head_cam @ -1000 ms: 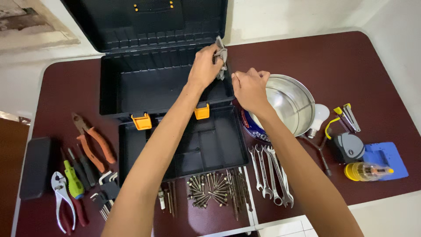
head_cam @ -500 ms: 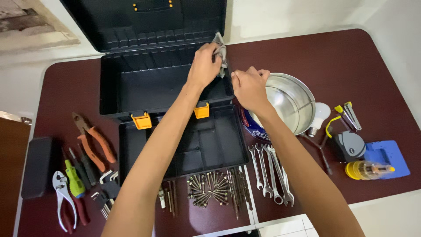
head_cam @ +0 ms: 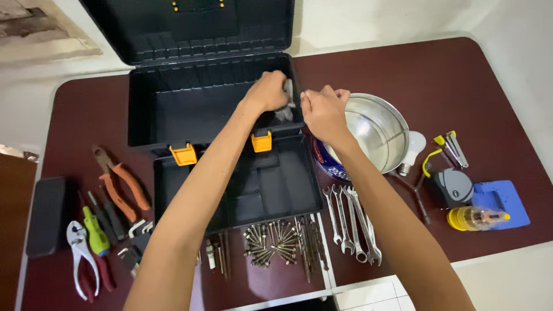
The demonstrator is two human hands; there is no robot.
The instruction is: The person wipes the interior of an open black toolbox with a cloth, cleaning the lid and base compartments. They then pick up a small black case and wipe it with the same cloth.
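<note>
My left hand (head_cam: 266,92) is shut on a small grey cloth (head_cam: 286,107) and presses it down inside the right end of the open black toolbox (head_cam: 190,103). My right hand (head_cam: 323,113) rests with curled fingers on the toolbox's right wall, next to the round metal tin (head_cam: 374,129). The black inner tray (head_cam: 271,184) with its compartments lies in front of the toolbox, under my left forearm.
On the dark red table (head_cam: 461,75): orange pliers (head_cam: 121,184), white-handled pliers (head_cam: 78,253), screwdrivers (head_cam: 98,224), hex keys (head_cam: 135,247), screws and drill bits (head_cam: 271,245), wrenches (head_cam: 348,222), a light bulb (head_cam: 412,148), a tape measure (head_cam: 452,187), a yellow bottle (head_cam: 475,219), a black case (head_cam: 46,216).
My left hand has dropped from the toolbox's upper right rim down into the box with the cloth. My right hand has stayed at the box's right wall.
</note>
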